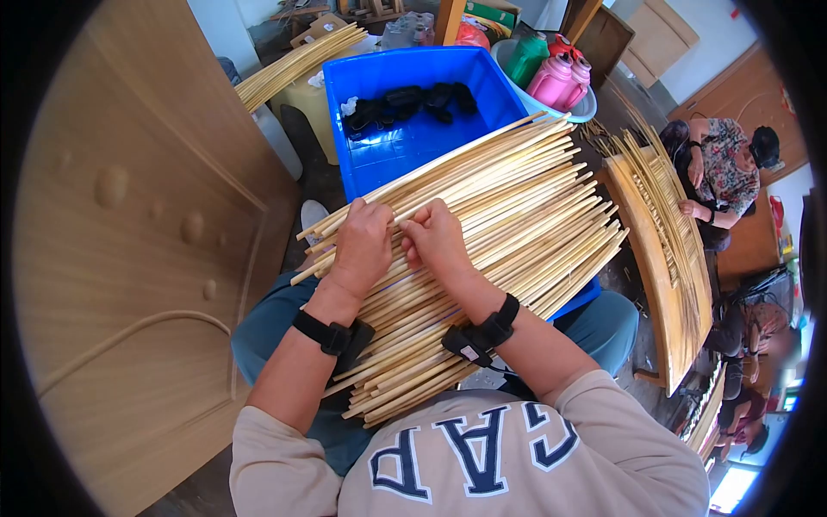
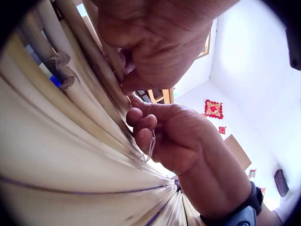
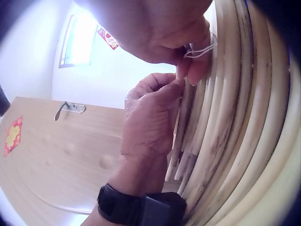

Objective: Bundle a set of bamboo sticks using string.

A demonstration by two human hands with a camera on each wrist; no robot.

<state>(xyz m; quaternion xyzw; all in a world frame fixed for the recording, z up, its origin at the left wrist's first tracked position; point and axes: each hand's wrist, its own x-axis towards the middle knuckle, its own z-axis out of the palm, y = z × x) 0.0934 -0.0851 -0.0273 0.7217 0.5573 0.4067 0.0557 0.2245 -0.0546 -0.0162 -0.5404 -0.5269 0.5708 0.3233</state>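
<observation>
A row of pale, thin peeled sticks (image 1: 508, 224) lies across the person's lap, side by side like a mat. At its far edge the left hand (image 1: 362, 246) curls its fingers over an outer stick, thumb and fingertip pinched there. Close beside it is the right hand (image 1: 438, 246), with thumb and forefinger pinched against the same edge. A thin white string (image 3: 200, 52) loops from the right hand's curled fingers. In the left wrist view, a dark purple cord (image 2: 89, 192) crosses the sticks. The fingertips partly hide the spot where both hands meet.
Past the sticks stands a blue plastic tub (image 1: 379, 159) with dark items inside. A wooden door (image 1: 146, 258) is close on the left. Behind are a basin (image 1: 588, 108) with flasks and another stick bundle (image 1: 301, 67). On the right, a person (image 1: 728, 164) works at a curved wooden board (image 1: 659, 284).
</observation>
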